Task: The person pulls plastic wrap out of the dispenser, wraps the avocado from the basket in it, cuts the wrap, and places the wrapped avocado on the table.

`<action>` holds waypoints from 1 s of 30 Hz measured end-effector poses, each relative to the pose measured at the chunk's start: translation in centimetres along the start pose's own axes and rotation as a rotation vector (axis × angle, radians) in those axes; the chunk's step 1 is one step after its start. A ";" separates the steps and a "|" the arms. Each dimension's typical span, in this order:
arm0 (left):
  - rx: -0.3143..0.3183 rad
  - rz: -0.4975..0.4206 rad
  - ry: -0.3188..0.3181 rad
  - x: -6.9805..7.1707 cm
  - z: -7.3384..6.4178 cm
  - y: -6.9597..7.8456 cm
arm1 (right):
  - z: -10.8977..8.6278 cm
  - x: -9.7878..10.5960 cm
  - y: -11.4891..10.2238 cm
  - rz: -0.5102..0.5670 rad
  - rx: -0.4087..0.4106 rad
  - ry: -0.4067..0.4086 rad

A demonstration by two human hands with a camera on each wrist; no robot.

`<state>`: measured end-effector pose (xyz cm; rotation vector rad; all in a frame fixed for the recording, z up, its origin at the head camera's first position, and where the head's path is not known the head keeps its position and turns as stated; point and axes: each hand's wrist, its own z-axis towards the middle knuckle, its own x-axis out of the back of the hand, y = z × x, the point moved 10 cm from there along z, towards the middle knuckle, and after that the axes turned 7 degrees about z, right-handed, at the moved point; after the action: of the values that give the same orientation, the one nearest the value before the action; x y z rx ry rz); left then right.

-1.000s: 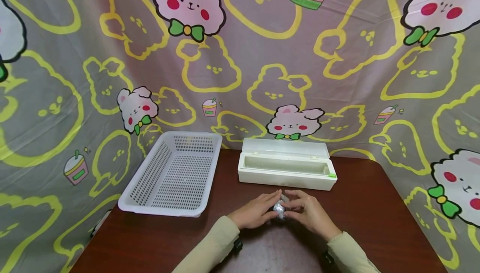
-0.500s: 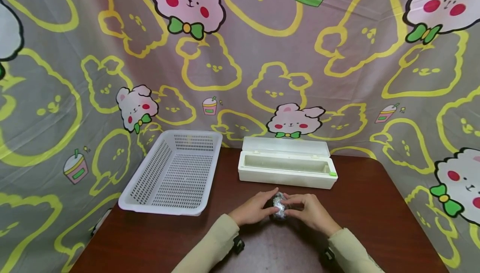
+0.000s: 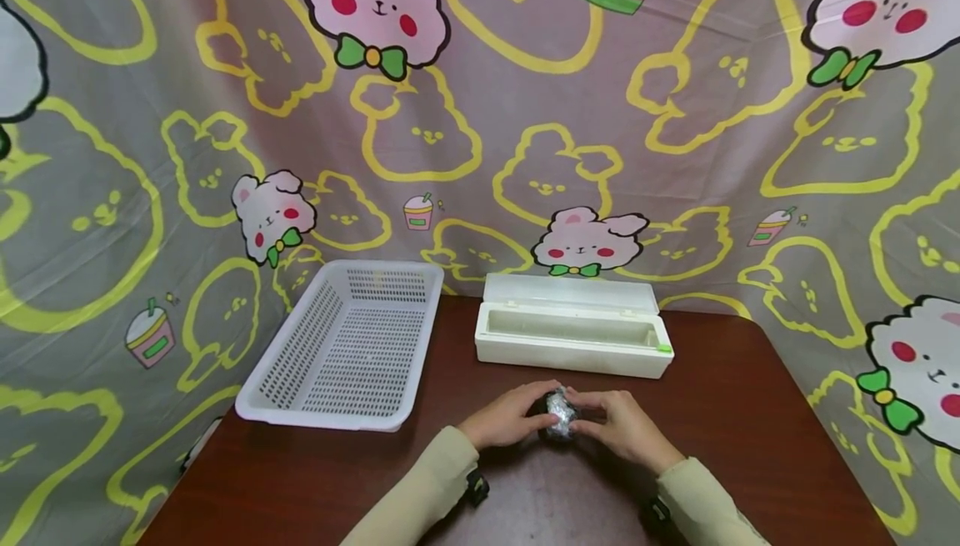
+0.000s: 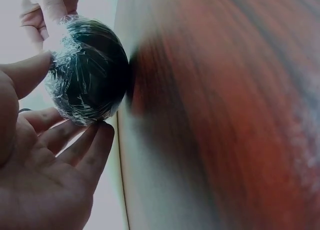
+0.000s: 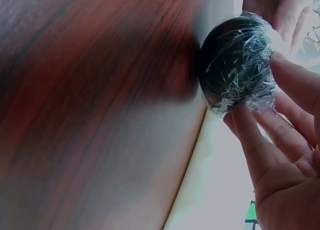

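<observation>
On the table (image 3: 517,496) sits a dark, rounded object wrapped in crinkled cling film (image 3: 559,414), between both hands. Its exact kind is hidden by the wrap. My left hand (image 3: 504,418) holds it from the left, thumb on the film and fingers along the far side. From the right, my right hand (image 3: 630,431) grips it with thumb and fingertips. Both wrist views show the wrapped object (image 4: 97,72) close up, with the film bunched and shiny on top and smoother over the dark side. Its lower side appears to touch the wood.
Behind the hands stands a long white box (image 3: 573,356) with its clear lid (image 3: 570,293) raised and a small green piece (image 3: 664,349) at its right end. A white perforated basket (image 3: 367,363) sits at the left. Patterned cloth (image 3: 480,112) hangs around the table.
Both hands have shifted their fingers slightly around the wrapped object, and more of its film-covered top shows than one second ago. The box and basket stay in place.
</observation>
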<state>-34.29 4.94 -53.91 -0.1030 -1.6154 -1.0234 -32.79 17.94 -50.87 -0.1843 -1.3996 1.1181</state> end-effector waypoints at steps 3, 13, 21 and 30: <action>-0.007 -0.015 -0.004 -0.1 0.0 0.1 | -0.2 0.0 0.0 -0.002 -0.006 -0.011; 0.002 -0.017 -0.007 -0.2 0.0 0.0 | -0.3 -0.2 0.1 0.026 -0.026 -0.021; 0.017 -0.025 0.001 -0.3 -0.2 -0.2 | -0.7 -0.5 -0.7 0.018 0.009 0.005; -0.012 0.003 0.129 1.5 -0.4 0.0 | -0.1 -1.2 -1.6 -0.108 -0.025 0.050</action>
<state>-34.48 4.06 -52.69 -0.0467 -1.4912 -1.0173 -31.63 16.33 -50.58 -0.1521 -1.3636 1.0008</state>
